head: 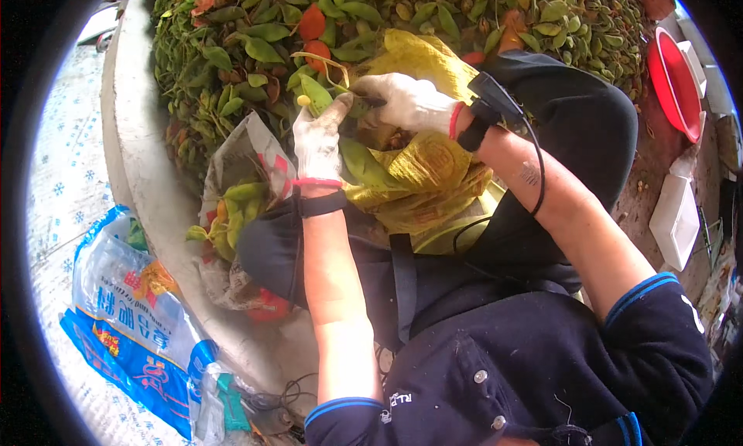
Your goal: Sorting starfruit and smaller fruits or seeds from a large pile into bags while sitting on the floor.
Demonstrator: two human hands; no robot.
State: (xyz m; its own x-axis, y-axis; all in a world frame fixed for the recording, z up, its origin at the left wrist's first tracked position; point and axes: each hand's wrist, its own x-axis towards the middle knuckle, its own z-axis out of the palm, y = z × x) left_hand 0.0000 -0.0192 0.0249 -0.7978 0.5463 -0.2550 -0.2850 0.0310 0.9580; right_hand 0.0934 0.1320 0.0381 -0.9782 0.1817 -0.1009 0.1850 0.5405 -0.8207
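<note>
My left hand (pixel 319 135), in a whitish knitted glove, has its thumb and fingers closed on a green seed pod (pixel 316 94). Beside it, my right hand (pixel 400 103), gloved the same way with a darkened fingertip area, pinches at the pod's stem end, where a thin dry stalk rises. What exactly lies between the right fingers is partly hidden. Under both hands a yellow woven sack (pixel 429 167) stands open on my lap, with small brown pieces inside. A larger green pod (pixel 365 164) rests at the sack's near left edge.
A big heap of green and reddish pods (pixel 255 51) lies beyond the hands. Left of my knee is a whitish bag (pixel 232 155) holding pods (pixel 238 213). A low concrete edge (pixel 130 126) and a blue-and-clear printed plastic bag (pixel 136 324) are further left. On the right are a red basin (pixel 673 86) and a white foam box (pixel 676 219).
</note>
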